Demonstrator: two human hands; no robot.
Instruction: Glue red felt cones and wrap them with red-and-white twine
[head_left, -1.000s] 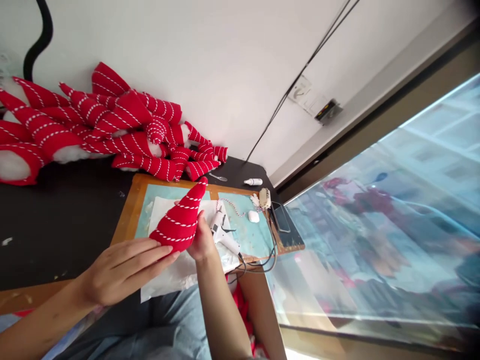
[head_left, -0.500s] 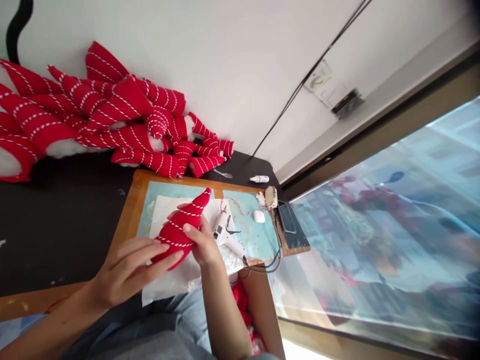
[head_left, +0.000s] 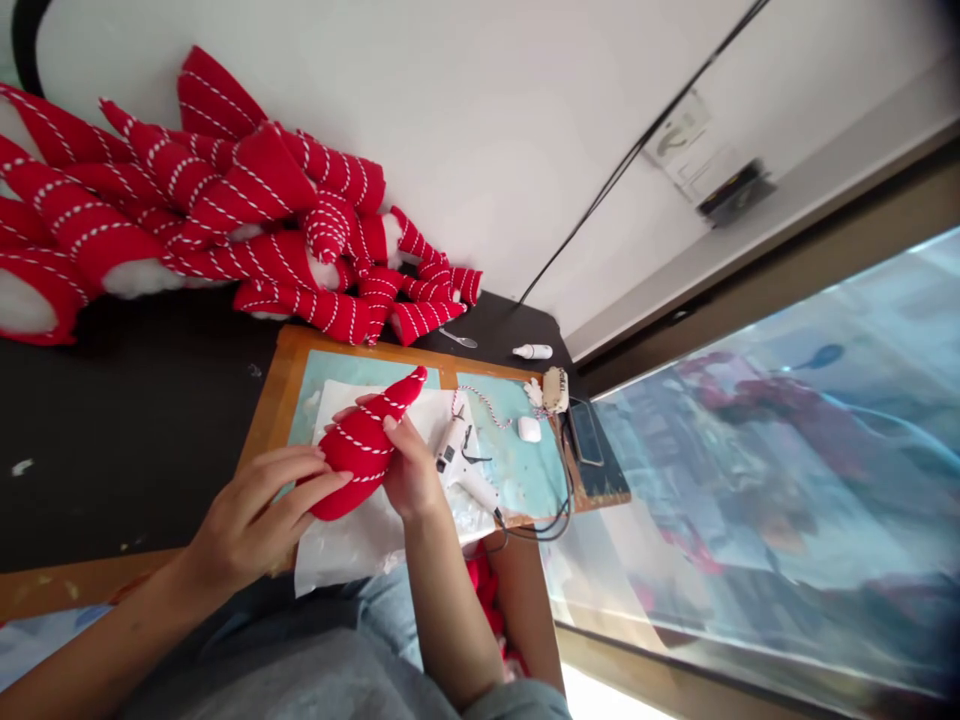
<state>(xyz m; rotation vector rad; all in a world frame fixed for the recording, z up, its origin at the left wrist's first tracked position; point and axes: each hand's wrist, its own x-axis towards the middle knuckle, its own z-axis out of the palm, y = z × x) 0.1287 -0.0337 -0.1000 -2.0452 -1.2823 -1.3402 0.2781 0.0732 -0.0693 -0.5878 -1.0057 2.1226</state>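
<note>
Between my hands is a red stuffed fabric cone (head_left: 358, 445), with white twisted cord spiralling round it and its tip pointing up and to the right. My right hand (head_left: 412, 475) wraps its right side, thumb on the front and fingertips showing behind. The fingers of my left hand (head_left: 251, 515) hold the wide lower end at its left edge. Beneath lies a white plastic sheet (head_left: 352, 555). A white glue gun (head_left: 466, 468) rests just right of my right hand, and a loose length of striped cord (head_left: 484, 398) curves above it.
Many similar red cones (head_left: 247, 210), some with white stuffing showing, are piled against the wall. Near the right edge lie a white case (head_left: 529, 429), a ball of twine (head_left: 555, 390), a phone (head_left: 586, 432) and cables (head_left: 568, 490). A spoon (head_left: 459, 340) and small white bottle (head_left: 532, 351) lie behind.
The view has shifted slightly. My left fingers have moved a little back toward the edge of the cone's wide end, showing more red fabric. My right hand keeps its hold.
</note>
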